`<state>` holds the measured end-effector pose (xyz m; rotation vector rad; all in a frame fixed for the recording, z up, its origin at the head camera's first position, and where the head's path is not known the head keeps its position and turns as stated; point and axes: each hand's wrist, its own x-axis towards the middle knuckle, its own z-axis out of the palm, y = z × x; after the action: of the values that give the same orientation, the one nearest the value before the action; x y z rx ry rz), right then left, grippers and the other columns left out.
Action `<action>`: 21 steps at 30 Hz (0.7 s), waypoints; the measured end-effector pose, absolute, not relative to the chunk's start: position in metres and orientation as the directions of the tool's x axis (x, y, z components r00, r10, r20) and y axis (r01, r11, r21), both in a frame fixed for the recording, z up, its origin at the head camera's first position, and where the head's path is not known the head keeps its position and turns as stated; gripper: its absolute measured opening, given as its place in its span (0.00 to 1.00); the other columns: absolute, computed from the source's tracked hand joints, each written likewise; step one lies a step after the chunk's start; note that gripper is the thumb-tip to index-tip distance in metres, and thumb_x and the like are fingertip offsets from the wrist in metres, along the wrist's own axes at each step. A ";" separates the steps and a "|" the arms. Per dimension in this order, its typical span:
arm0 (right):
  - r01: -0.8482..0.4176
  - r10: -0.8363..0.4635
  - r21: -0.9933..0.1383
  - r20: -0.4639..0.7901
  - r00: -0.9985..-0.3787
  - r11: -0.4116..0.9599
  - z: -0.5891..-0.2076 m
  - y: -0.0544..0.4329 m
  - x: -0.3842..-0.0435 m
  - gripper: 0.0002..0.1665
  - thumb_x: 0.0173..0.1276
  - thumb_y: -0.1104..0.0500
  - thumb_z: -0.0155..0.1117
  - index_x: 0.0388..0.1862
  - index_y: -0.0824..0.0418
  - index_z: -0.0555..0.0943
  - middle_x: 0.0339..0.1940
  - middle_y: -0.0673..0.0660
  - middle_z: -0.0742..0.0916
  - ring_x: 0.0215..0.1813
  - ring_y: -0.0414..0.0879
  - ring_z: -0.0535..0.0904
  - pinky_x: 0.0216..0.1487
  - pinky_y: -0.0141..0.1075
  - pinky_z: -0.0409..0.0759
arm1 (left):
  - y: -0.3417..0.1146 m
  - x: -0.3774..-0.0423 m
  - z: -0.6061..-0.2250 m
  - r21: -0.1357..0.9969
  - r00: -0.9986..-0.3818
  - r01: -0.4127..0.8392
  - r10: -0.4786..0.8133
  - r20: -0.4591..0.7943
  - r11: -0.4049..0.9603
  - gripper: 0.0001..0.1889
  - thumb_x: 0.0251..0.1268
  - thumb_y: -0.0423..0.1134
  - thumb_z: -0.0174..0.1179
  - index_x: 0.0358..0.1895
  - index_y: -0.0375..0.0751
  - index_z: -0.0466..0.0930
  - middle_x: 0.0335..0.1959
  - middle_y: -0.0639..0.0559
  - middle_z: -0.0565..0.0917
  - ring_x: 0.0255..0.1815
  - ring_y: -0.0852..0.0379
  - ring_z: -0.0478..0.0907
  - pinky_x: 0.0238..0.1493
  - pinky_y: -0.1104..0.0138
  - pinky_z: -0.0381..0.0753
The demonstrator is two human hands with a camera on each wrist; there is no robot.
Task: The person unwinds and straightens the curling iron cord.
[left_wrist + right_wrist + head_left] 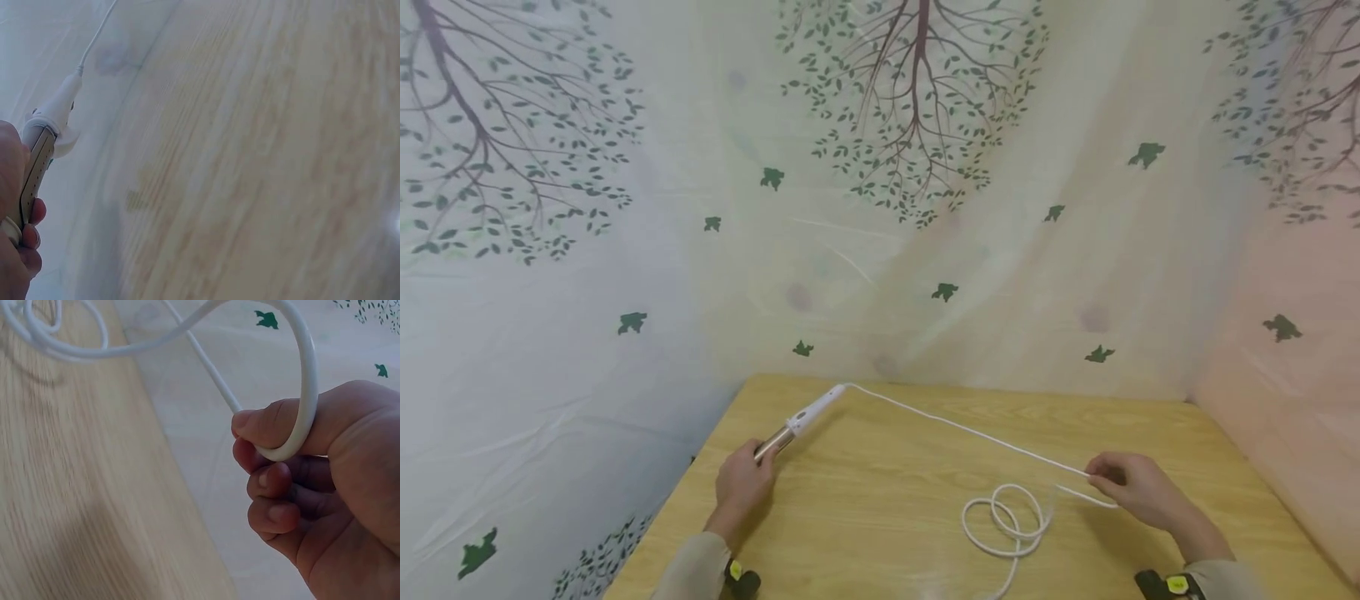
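A curling iron with a white handle (817, 408) and a gold-brown barrel (36, 165) is held by my left hand (745, 485). The fingers grip it around the barrel, and the handle points up and away over the far left of the table. From the handle's end a white cord (970, 430) runs across to my right hand (1142, 493). Thumb and forefinger pinch the cord there. In the right wrist view, the cord (309, 369) bends in a loop past the thumb of the right hand (350, 481). More cord lies in loose coils (1007, 533) on the table.
The wooden table (865, 517) stands against pale hanging sheets (880, 317) printed with trees and green leaves. Its left edge runs close beside my left hand. Both wrists wear dark bands with small devices (1176, 585).
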<state>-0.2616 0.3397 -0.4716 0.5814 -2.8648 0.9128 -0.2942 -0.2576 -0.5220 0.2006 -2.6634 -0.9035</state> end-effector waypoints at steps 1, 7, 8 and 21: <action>-0.374 -0.326 -0.539 0.187 -0.927 0.755 -0.472 0.342 -0.261 0.05 0.67 0.61 0.65 0.38 0.62 0.82 0.33 0.52 0.86 0.33 0.29 0.77 0.35 0.30 0.78 | -0.258 -0.294 -0.522 0.618 -0.940 -0.027 -0.230 0.252 0.786 0.17 0.70 0.48 0.57 0.47 0.37 0.80 0.21 0.50 0.76 0.18 0.56 0.68 0.19 0.64 0.65; -0.349 -0.288 -0.500 0.198 -0.937 0.792 -0.472 0.348 -0.266 0.05 0.66 0.61 0.66 0.38 0.62 0.83 0.32 0.51 0.87 0.31 0.30 0.77 0.32 0.31 0.77 | -0.260 -0.294 -0.521 0.618 -0.934 -0.038 -0.247 0.256 0.785 0.17 0.70 0.48 0.56 0.47 0.35 0.80 0.21 0.50 0.76 0.17 0.56 0.68 0.18 0.64 0.65; -0.346 -0.279 -0.491 0.208 -0.938 0.799 -0.472 0.349 -0.268 0.05 0.66 0.62 0.66 0.37 0.62 0.83 0.32 0.51 0.87 0.31 0.30 0.77 0.31 0.31 0.77 | -0.260 -0.295 -0.520 0.613 -0.934 -0.042 -0.250 0.257 0.789 0.17 0.70 0.48 0.56 0.47 0.35 0.80 0.21 0.50 0.76 0.17 0.56 0.68 0.18 0.64 0.64; -0.342 -0.205 -0.352 0.373 -0.905 0.872 -0.497 0.366 -0.313 0.03 0.62 0.65 0.67 0.33 0.65 0.82 0.28 0.52 0.85 0.29 0.39 0.77 0.28 0.33 0.75 | -0.259 -0.294 -0.534 0.640 -0.950 -0.057 -0.238 0.201 0.766 0.16 0.69 0.48 0.57 0.46 0.38 0.79 0.24 0.50 0.77 0.20 0.56 0.69 0.20 0.64 0.66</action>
<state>-0.3129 0.3659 -0.4972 0.4085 -2.7177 0.5959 -0.2944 -0.2594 -0.5337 0.2299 -2.6915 -0.9625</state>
